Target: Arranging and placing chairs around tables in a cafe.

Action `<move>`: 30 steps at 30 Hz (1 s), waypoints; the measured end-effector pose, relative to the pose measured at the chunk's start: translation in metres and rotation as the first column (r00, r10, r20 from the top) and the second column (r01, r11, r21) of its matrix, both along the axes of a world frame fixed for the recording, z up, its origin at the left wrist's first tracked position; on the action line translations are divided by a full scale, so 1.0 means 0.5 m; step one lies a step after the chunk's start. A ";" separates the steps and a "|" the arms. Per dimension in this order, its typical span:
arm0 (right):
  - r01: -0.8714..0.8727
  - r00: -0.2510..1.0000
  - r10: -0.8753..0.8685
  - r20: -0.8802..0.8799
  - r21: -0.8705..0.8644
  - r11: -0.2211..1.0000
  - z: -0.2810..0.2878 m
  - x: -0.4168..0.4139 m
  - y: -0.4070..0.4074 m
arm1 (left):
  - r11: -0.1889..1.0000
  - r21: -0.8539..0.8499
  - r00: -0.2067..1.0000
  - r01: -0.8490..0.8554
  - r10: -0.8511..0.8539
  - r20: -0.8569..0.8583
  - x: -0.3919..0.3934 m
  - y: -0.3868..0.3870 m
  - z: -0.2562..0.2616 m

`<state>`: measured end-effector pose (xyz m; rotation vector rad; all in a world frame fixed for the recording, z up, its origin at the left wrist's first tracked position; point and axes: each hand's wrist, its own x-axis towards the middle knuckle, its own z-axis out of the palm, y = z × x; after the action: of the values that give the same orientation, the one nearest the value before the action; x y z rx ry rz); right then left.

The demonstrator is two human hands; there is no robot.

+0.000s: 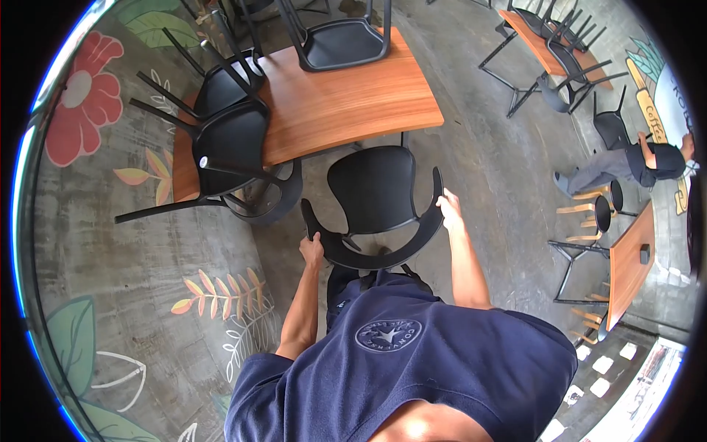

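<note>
A black plastic chair (375, 190) with a curved armrest stands upright between my arms, its seat facing the wood-topped table (353, 99). My left hand (312, 248) grips the armrest on the picture's left side. On the other side my right hand (450, 209) is closed around the armrest near its tip. Part of the chair's legs is hidden under the seat and backrest. Upside down on the table rest several black chairs, one at the far edge (347, 44) and others at the left end (229, 146).
A painted concrete wall (143, 237) borders the left. At the right, a person (640, 163) stands near stools (602, 214) and another wooden table (629, 265). A table with stacked chairs (533, 41) is at the upper right. Grey concrete floor (486, 182) lies between them.
</note>
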<state>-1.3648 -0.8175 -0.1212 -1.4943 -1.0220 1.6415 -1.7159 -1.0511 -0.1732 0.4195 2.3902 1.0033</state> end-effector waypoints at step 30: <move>-0.107 0.582 0.148 0.799 -0.105 0.989 -0.195 0.001 0.042 | 0.939 -0.333 0.993 0.087 -0.107 -0.042 0.006 0.109 -0.120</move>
<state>-1.3644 -0.7964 -0.2188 -2.3348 -1.5986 1.0098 -1.7128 -0.9964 -0.2333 0.4420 2.5027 0.5365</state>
